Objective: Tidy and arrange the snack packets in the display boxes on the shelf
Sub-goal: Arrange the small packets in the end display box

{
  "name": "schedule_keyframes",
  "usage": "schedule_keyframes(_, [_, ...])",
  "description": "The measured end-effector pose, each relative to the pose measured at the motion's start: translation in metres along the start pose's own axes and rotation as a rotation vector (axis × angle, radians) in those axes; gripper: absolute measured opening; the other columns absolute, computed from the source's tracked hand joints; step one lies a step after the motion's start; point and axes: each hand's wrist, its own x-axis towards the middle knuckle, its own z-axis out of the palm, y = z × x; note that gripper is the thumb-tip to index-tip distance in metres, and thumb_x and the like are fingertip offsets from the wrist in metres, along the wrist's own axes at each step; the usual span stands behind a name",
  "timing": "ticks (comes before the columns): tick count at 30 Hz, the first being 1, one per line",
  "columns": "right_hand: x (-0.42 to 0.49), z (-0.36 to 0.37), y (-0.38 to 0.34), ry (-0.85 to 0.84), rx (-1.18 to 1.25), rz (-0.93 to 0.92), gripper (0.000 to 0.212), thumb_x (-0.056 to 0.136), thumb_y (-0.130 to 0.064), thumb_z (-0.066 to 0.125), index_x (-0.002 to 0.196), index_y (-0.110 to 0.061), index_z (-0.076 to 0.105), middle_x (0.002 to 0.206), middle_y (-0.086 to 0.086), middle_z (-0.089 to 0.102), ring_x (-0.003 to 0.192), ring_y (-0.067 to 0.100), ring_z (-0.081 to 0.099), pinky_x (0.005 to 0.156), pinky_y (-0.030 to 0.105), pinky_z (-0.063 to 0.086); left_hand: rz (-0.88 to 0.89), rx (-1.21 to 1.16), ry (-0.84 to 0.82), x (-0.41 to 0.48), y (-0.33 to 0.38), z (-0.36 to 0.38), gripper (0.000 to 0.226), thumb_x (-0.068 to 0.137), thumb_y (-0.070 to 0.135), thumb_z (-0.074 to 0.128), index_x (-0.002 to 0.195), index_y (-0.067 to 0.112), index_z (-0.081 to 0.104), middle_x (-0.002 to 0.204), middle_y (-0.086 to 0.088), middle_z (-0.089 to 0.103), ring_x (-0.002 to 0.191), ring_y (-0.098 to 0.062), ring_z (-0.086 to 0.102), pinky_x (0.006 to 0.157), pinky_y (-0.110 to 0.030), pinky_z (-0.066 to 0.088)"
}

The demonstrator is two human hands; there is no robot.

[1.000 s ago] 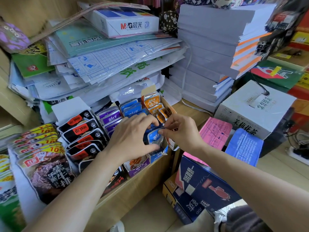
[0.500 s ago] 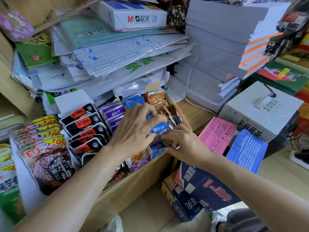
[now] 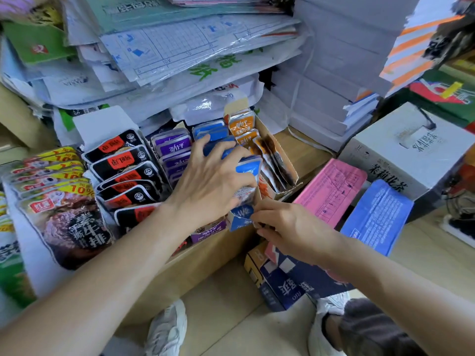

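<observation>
On the shelf (image 3: 195, 255), at the blue display box (image 3: 240, 220), my left hand (image 3: 213, 181) had fingers curled over the blue packets (image 3: 248, 167) standing in it while my right hand (image 3: 290, 227) pinched its front flap; mid-straightening that row, next I'd likely need to seat them upright.

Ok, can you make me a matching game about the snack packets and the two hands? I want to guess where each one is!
Things:
1. black packets
2. orange packets
3. left hand
4. right hand

Places:
A. pinching the front of the blue box
B. holding the blue packets
C. right beside the purple packets, on their left in the picture
D. at the back of the rightmost box

Pairs: 1-C, 2-D, 3-B, 4-A
</observation>
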Motion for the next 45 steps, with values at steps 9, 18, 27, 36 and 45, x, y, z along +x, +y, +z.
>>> schedule_keyframes(9, [-0.052,0.02,-0.024,-0.011,0.095,0.135,0.025,0.097,-0.029,0.045,0.094,-0.015,0.066,0.102,-0.005,0.052,0.082,0.018,0.059,0.067,0.039,0.05,0.131,-0.117,0.078,-0.029,0.028,-0.001,0.03,0.074,0.032,0.084,0.102,0.036,0.076,0.127,-0.002,0.058,0.115,-0.03,0.052,0.09,-0.048,0.038])
schedule_keyframes(18, [-0.079,0.042,-0.057,0.244,0.357,0.418,0.047,0.089,-0.018,0.068,0.135,-0.025,0.058,0.14,-0.011,0.043,0.123,0.007,0.053,0.096,0.024,0.05,0.239,-0.103,0.189,-0.042,0.03,0.022,0.029,0.085,0.032,0.077,0.113,0.037,0.072,0.13,-0.003,0.061,0.109,-0.028,0.051,0.086,-0.046,0.036])
schedule_keyframes(27, [-0.043,0.036,-0.052,0.305,0.465,0.779,0.035,0.094,-0.054,0.054,0.117,-0.031,0.067,0.098,-0.005,0.072,0.087,0.013,0.068,0.081,0.042,0.056,0.25,-0.138,0.244,-0.042,0.035,0.024,0.034,0.086,0.031,0.077,0.119,0.034,0.069,0.128,-0.002,0.061,0.103,-0.029,0.051,0.078,-0.044,0.038])
schedule_keyframes(36, [-0.019,0.068,-0.081,0.581,0.704,1.049,0.012,0.088,-0.02,0.062,0.098,-0.025,0.067,0.061,-0.01,0.057,0.058,0.006,0.048,0.059,0.016,0.041,0.309,-0.125,0.269,-0.035,0.029,0.018,0.026,0.094,0.034,0.068,0.12,0.033,0.069,0.123,-0.001,0.065,0.093,-0.027,0.053,0.072,-0.042,0.041])
schedule_keyframes(45, [-0.008,0.068,-0.071,0.516,0.848,1.115,0.029,0.083,-0.004,0.059,0.102,-0.023,0.067,0.083,-0.008,0.071,0.07,0.002,0.064,0.06,0.014,0.047,0.319,-0.145,0.334,-0.034,0.036,0.021,0.025,0.097,0.025,0.064,0.122,0.029,0.068,0.115,-0.004,0.067,0.089,-0.03,0.06,0.068,-0.045,0.045])
